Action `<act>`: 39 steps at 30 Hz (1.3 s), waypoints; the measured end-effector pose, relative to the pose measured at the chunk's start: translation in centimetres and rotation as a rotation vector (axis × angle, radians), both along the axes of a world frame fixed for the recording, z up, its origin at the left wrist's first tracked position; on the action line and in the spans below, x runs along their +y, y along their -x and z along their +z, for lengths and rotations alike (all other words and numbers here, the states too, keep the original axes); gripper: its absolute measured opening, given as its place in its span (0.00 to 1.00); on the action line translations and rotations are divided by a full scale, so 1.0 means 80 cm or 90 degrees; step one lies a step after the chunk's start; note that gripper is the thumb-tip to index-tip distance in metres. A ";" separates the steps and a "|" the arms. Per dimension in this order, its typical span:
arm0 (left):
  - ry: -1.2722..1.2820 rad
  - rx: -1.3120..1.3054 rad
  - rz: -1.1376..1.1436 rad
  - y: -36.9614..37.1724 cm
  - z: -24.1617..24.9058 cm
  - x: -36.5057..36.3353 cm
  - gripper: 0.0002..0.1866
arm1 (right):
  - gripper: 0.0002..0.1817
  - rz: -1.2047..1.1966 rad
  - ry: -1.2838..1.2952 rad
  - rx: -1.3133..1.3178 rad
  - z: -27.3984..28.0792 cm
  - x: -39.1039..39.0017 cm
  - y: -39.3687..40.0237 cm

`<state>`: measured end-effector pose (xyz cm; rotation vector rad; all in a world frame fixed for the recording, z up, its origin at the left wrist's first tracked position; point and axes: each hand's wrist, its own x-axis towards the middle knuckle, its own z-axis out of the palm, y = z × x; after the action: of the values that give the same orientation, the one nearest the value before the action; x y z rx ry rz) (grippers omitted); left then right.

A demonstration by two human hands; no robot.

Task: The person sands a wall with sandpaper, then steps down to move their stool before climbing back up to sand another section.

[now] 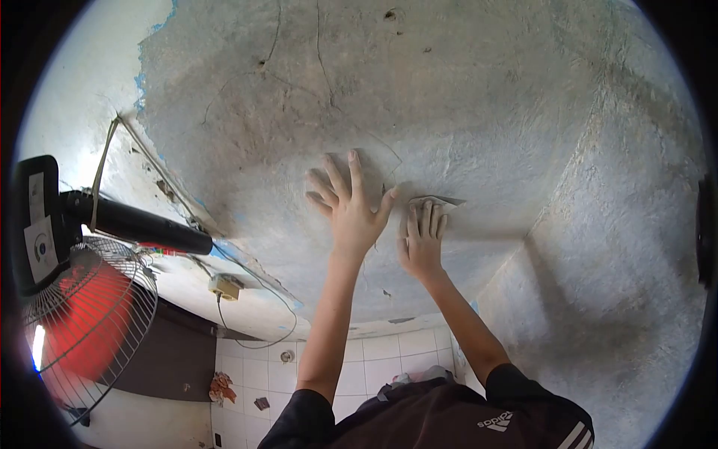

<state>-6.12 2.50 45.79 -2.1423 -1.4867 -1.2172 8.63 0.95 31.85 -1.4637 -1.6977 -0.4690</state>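
Observation:
My left hand (pixel 350 209) lies against the bare grey wall (pixel 479 97), its fingers spread and dusty, with nothing in it. To its right, my right hand (pixel 423 243) presses a small folded piece of sandpaper (pixel 450 200) to the wall. The sheet's dark edge sticks out past the fingertips, and the rest is hidden under them. Cracks and small holes mark the plaster above my left hand.
A standing fan (pixel 90 329) with red blades is close on the left. A cable runs from a yellowish socket box (pixel 224 286). Crumpled brown scraps (pixel 221 388) lie on the white tiled floor (pixel 381 350). Another rough wall (pixel 598 299) meets this one at right.

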 end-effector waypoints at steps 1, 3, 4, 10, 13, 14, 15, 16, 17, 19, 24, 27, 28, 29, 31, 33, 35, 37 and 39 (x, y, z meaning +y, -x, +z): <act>-0.003 0.002 -0.003 -0.001 -0.005 0.010 0.53 | 0.34 -0.003 -0.003 0.002 0.016 0.002 -0.004; -0.027 0.014 0.046 -0.006 -0.019 0.023 0.56 | 0.34 0.062 -0.107 0.023 0.055 0.002 -0.025; -0.005 0.006 0.043 -0.006 -0.019 0.022 0.56 | 0.35 0.053 -0.130 0.044 0.079 0.003 -0.031; -0.016 -0.008 0.051 -0.016 -0.032 0.024 0.55 | 0.36 -0.010 -0.137 0.092 0.046 0.023 -0.006; -0.036 -0.012 0.054 -0.017 -0.036 0.027 0.53 | 0.37 0.009 -0.058 0.105 -0.014 0.012 0.003; -0.057 -0.016 0.049 -0.016 -0.039 0.028 0.52 | 0.38 0.014 -0.045 0.097 -0.019 0.009 -0.001; -0.058 -0.015 0.049 -0.016 -0.038 0.028 0.52 | 0.38 0.020 -0.034 0.090 -0.021 0.009 -0.003; -0.034 0.003 0.055 -0.016 -0.038 0.027 0.56 | 0.39 0.007 -0.048 0.091 0.002 0.011 -0.006; -0.009 0.021 0.061 -0.016 -0.038 0.027 0.60 | 0.39 0.006 -0.048 0.093 0.024 0.013 -0.010; -0.014 -0.001 0.053 -0.020 -0.040 0.028 0.59 | 0.41 0.013 -0.078 0.157 0.087 0.011 -0.018; -0.042 -0.021 0.036 -0.023 -0.048 0.029 0.61 | 0.40 0.039 -0.126 0.178 0.094 0.019 -0.022; -0.045 -0.017 0.034 -0.022 -0.044 0.029 0.64 | 0.37 0.026 -0.160 0.178 0.022 0.019 -0.010; 0.008 0.001 0.046 -0.023 -0.041 0.026 0.67 | 0.37 0.042 -0.120 0.158 0.011 0.011 -0.014; 0.061 0.020 0.057 -0.023 -0.039 0.024 0.69 | 0.37 0.057 -0.079 0.138 0.002 0.009 -0.021; 0.014 0.021 0.055 -0.020 -0.048 0.029 0.70 | 0.38 0.046 -0.104 0.109 0.042 0.019 -0.039; -0.022 0.027 0.052 -0.023 -0.050 0.031 0.70 | 0.39 0.042 -0.136 0.154 0.115 0.019 -0.054; 0.010 0.006 0.040 -0.022 -0.044 0.026 0.71 | 0.39 0.033 -0.164 0.133 0.161 0.022 -0.066; 0.020 0.008 0.038 -0.022 -0.044 0.025 0.71 | 0.39 0.026 -0.193 0.114 0.160 0.023 -0.066; 0.027 0.012 0.036 -0.020 -0.044 0.025 0.71 | 0.38 -0.004 -0.148 0.081 0.111 0.018 -0.053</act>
<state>-4.54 4.46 42.27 -2.1169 -1.5676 -1.1545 12.89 2.42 40.75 -1.3021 -1.4861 -0.5448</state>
